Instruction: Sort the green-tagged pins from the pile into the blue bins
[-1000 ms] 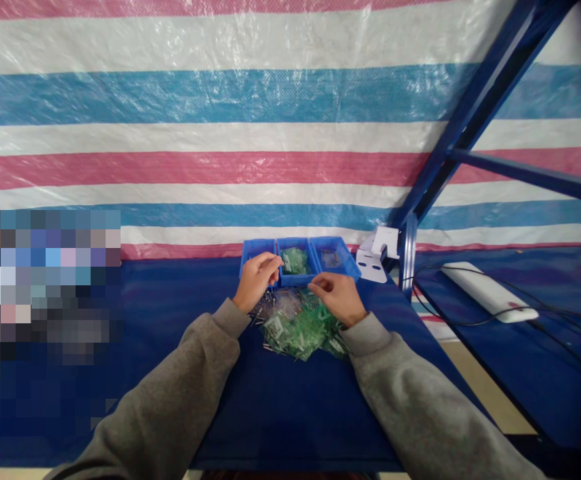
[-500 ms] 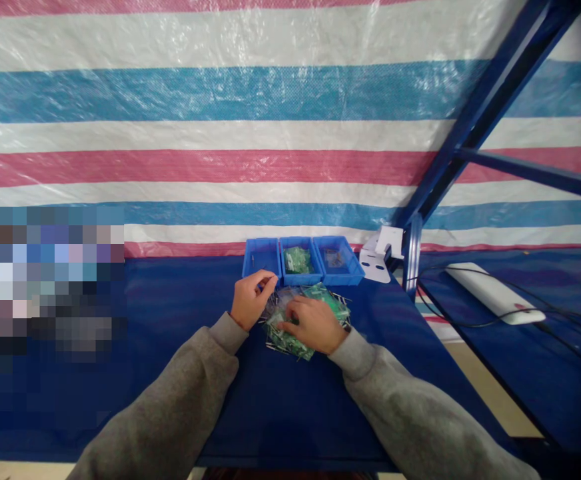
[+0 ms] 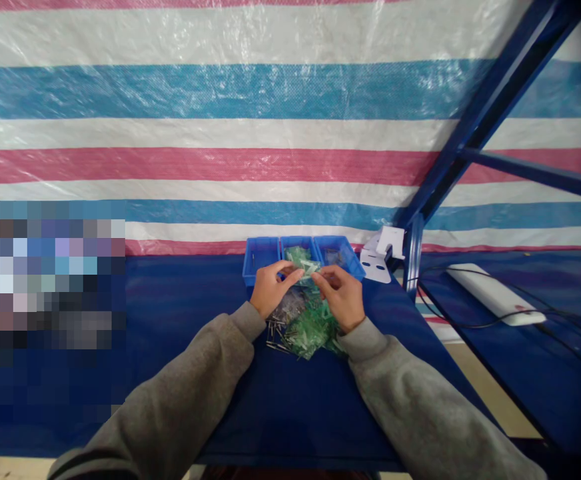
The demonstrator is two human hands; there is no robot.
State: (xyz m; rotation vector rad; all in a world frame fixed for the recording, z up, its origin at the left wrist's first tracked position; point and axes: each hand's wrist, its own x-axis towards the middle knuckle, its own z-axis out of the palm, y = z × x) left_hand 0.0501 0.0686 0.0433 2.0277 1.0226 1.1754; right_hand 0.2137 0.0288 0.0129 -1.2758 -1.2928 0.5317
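Note:
A small pale-green see-through piece (image 3: 309, 268), possibly a plastic packet, spans the fingertips of my two hands; its exact kind is too small to make out. My left hand (image 3: 270, 290) pinches its left side and my right hand (image 3: 343, 297) its right side. Below them on the table lies a heap of green plastic pieces (image 3: 310, 331). Thin metal pins or screws (image 3: 276, 339) and greyish clear pieces (image 3: 288, 307) lie along its left. My right hand and cuff cover part of the heap.
Behind my hands, three blue bins stand side by side: a left bin (image 3: 252, 273), a middle bin with green pieces (image 3: 298, 254) and a right bin (image 3: 355, 268). To their right are a white bracket (image 3: 378, 263), a blue frame post (image 3: 412, 257) and a white cabled device (image 3: 495, 293).
My right hand has risen from the heap and moved right. My left hand has shifted right to meet it. The pale-green piece now shows between them, in front of the middle bin.

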